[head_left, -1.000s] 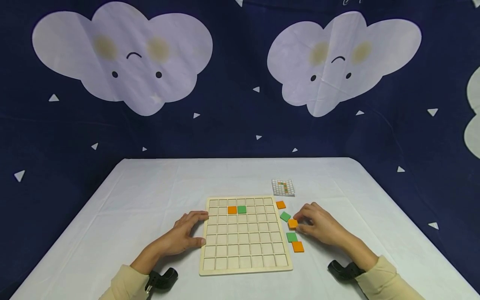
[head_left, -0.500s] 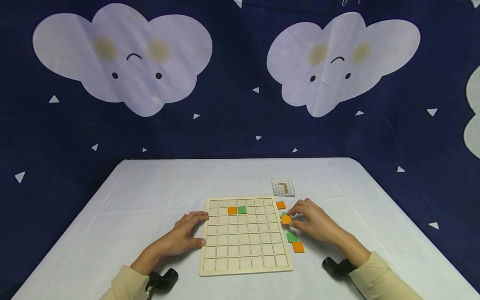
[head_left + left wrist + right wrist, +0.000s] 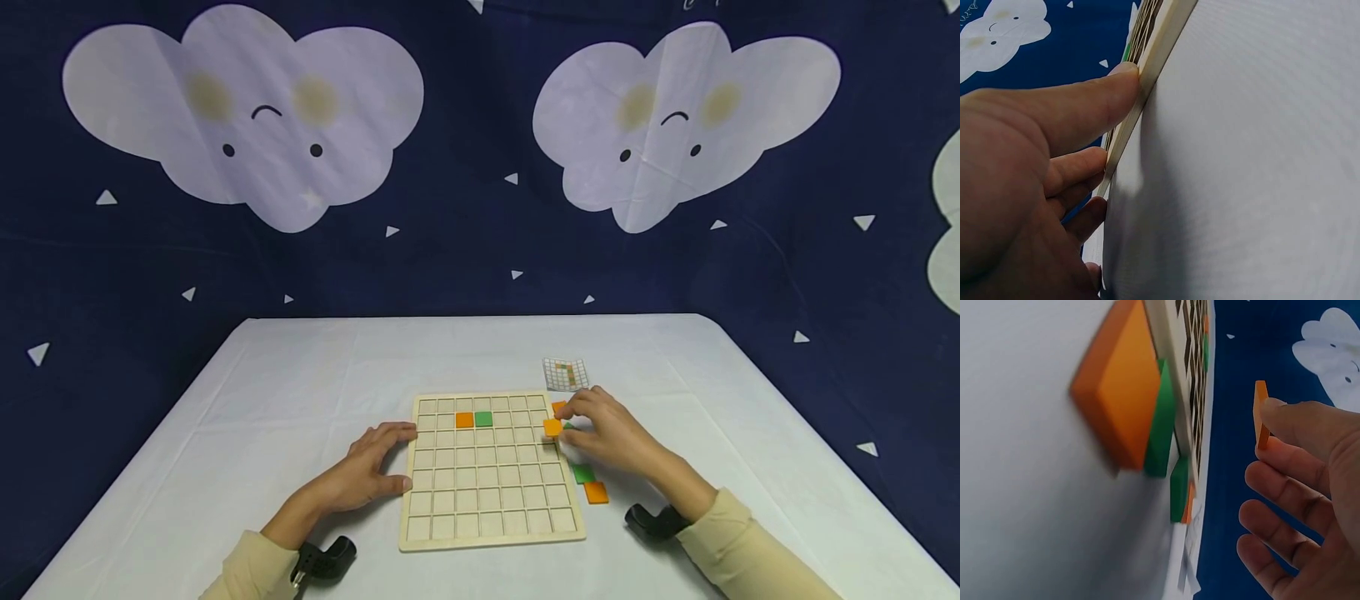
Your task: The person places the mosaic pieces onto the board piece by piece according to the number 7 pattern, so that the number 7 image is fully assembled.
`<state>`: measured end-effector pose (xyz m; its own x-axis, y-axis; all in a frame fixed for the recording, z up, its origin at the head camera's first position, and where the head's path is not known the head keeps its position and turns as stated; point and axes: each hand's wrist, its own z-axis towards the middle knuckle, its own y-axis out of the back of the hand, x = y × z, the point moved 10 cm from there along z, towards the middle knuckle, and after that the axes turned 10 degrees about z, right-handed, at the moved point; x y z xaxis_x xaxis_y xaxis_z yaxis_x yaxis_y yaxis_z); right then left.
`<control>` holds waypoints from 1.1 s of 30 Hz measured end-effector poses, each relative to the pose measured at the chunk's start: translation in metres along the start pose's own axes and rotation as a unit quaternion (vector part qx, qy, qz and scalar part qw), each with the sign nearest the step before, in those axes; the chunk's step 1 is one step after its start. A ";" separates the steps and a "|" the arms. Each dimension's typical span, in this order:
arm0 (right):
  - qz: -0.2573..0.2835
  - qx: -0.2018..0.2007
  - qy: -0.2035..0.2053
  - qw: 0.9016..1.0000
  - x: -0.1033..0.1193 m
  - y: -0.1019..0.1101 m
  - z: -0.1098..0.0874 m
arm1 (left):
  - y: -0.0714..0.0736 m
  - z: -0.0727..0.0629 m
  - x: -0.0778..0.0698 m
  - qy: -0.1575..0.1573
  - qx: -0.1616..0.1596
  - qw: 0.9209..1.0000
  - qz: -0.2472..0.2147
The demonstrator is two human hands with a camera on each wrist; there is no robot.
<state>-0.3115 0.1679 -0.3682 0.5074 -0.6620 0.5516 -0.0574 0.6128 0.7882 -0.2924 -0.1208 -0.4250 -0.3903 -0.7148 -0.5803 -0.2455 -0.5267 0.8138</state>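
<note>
The right hand (image 3: 613, 429) held 1 flat square orange tile (image 3: 552, 427) clamped in its grip over the right edge of the pale wooden grid board (image 3: 466, 480); the left hand (image 3: 357, 473) touched the left edge, thumb and fingers apart. White cloth-covered bench (image 3: 315, 375) extended past both edges.
</note>
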 end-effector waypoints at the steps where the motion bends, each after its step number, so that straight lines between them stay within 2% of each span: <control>1: -0.001 -0.003 0.004 1.000 0.002 0.000 0.001 | 0.000 0.000 0.000 -0.001 0.000 1.000 0.001; 7: -0.012 -0.011 0.019 1.000 0.011 -0.003 0.008 | 0.001 0.000 -0.001 -0.009 -0.002 1.000 0.004; 11: -0.012 -0.011 0.013 1.000 0.012 -0.007 0.014 | 0.001 0.000 -0.002 -0.014 -0.004 1.000 0.005; 23: 0.002 -0.008 0.031 0.999 0.022 -0.017 0.026 | 0.001 0.000 -0.001 -0.009 -0.003 1.000 0.006; 33: -0.007 0.004 0.023 1.000 0.029 -0.026 0.035 | 0.001 0.000 -0.001 -0.011 -0.003 1.000 0.003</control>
<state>-0.3257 0.1175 -0.3631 0.5478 -0.6490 0.5279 -0.0564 0.6009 0.7973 -0.2922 -0.1206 -0.4240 -0.4108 -0.7081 -0.5743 -0.2377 -0.5249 0.8173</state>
